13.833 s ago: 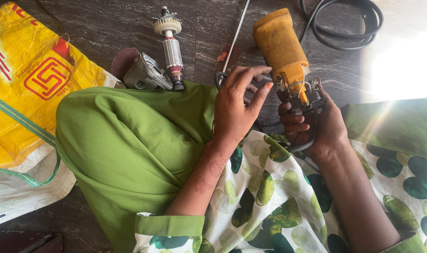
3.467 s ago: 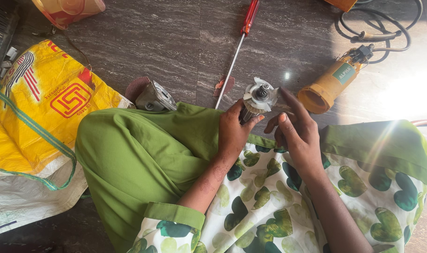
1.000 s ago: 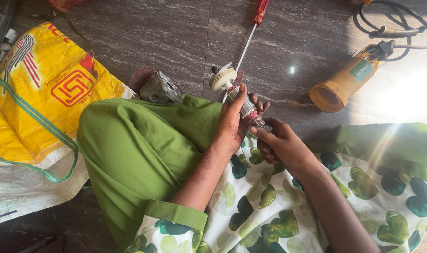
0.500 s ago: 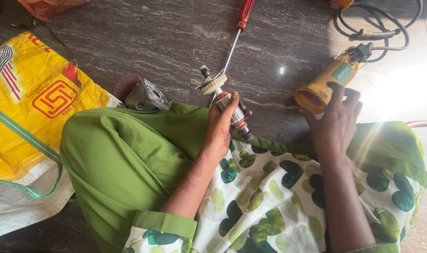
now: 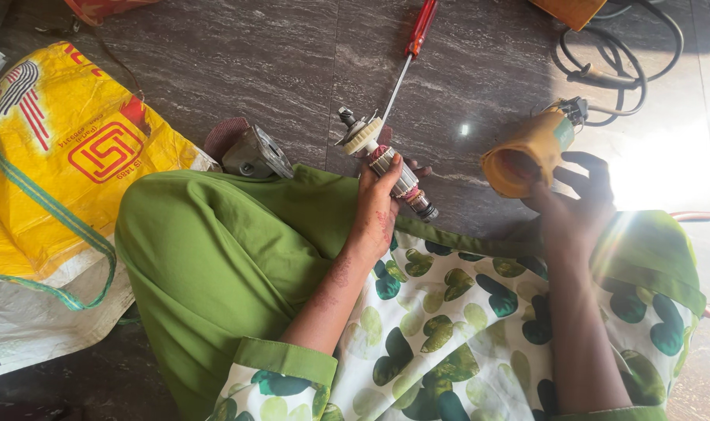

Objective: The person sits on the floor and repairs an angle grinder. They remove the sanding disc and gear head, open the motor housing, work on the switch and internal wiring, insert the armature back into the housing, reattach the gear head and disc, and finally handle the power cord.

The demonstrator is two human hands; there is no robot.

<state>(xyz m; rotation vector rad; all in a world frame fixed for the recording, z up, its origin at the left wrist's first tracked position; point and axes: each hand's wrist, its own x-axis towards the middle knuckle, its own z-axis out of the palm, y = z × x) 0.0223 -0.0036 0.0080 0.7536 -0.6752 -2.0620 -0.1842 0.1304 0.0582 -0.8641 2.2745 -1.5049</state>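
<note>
My left hand [image 5: 380, 204] grips a motor armature [image 5: 386, 162] with a cream fan at its upper end and a steel shaft at each tip, held tilted over my green-clad knee. To the right, my right hand [image 5: 575, 204] closes on the yellow power-tool housing [image 5: 529, 153], whose open round mouth faces left toward the armature. The two parts are apart, with a gap of floor between them. A black cable [image 5: 614, 68] runs from the housing's far end.
A red-handled screwdriver [image 5: 408, 53] lies on the dark stone floor [image 5: 238, 70] just beyond the armature. A grey metal gear head [image 5: 252, 153] rests by my knee. A yellow woven sack [image 5: 54, 164] covers the left. Strong sunlight glares at the right.
My right hand has reached the yellow housing and taken hold of it, turning its open end toward the armature. My left hand keeps the armature, shifted slightly.
</note>
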